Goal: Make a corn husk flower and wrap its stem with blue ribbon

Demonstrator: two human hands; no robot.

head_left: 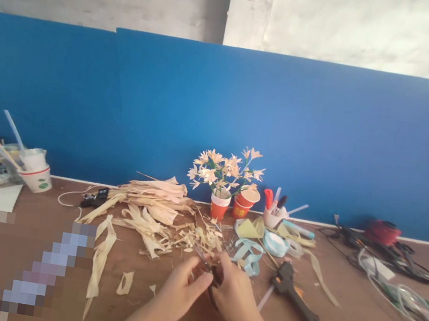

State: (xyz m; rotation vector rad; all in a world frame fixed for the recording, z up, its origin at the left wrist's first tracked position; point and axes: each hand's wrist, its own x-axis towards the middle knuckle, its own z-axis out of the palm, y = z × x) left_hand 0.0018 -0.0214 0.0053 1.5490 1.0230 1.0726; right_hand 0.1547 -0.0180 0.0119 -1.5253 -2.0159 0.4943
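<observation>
My right hand [233, 292] is closed around a pair of scissors [204, 258]. Their blades point up and to the left, and a dark handle loop shows below the fingers. Close against it, my left hand [185, 287] has its thumb and fingers brought together beside the blades. Whatever the left fingers pinch is hidden. Just beyond both hands lie cut scraps of dried corn husk [202, 236]. A larger pile of pale husks [151, 199] is spread behind to the left, with one long strip [101, 259] nearer me.
Husk flowers [227, 170] stand in an orange paper cup [219, 208] at the back. Right of my hands lie a glue gun [295, 293] with its cord, blue ribbon [248, 256] and a cup of tools [271, 217]. Cables [407, 305] sprawl far right; a white cup [37, 178] stands left.
</observation>
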